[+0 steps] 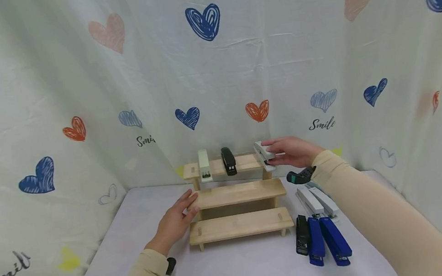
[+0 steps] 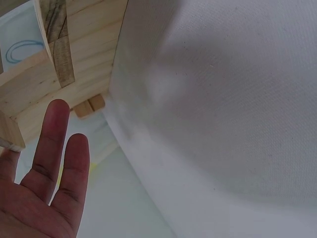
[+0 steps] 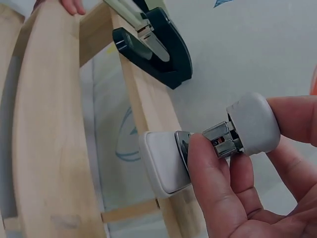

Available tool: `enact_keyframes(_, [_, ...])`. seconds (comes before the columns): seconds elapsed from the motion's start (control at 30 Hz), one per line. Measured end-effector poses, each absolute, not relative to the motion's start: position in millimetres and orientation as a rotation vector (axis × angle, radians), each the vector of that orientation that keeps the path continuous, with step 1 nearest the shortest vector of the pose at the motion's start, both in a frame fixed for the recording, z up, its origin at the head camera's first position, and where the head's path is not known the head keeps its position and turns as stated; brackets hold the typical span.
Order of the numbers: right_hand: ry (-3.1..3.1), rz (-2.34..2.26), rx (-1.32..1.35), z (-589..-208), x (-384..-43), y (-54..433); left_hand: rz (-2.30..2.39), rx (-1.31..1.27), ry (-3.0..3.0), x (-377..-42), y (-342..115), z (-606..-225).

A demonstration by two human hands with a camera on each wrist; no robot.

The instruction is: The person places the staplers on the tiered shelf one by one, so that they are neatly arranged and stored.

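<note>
A three-tier wooden stand (image 1: 240, 225) sits on the table. At the right end of its top tier my right hand (image 1: 291, 151) grips a white stapler (image 3: 166, 161), fingers and thumb around its parted upper arm (image 3: 255, 124); the base touches the shelf. A black stapler (image 1: 229, 161) and a pale green stapler (image 1: 204, 165) stand farther left on that tier. My left hand (image 1: 176, 221) touches the left end of the middle tier (image 1: 238, 193). In the left wrist view, two of its fingers (image 2: 74, 173) extend straight beside the wood.
Right of the stand, several staplers lie on the table: white staplers (image 1: 309, 201) behind, a black stapler (image 1: 301, 235) and blue staplers (image 1: 335, 241) in front. A curtain with printed hearts (image 1: 203, 22) hangs behind and at the sides of the white table (image 1: 237, 274).
</note>
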State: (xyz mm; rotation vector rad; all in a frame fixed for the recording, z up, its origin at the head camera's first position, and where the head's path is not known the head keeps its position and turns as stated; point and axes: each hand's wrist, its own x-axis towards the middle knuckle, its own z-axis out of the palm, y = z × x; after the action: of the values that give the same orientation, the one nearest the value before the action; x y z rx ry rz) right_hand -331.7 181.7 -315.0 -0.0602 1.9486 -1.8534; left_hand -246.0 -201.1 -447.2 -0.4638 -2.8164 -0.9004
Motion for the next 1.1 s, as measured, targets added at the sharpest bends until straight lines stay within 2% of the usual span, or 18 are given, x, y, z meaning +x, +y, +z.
enact_keyframes(0.3, [1.951, -1.879, 0.044, -320.0, -346.6, 156.0, -0.904, -0.484, -2.813, -247.1, -196.6, -446.2])
enact_keyframes(1.1, [1.973, -1.836, 0.054, -321.4, -352.1, 145.0, -0.889, -0.449, -2.825, -245.7, -199.5, -445.3])
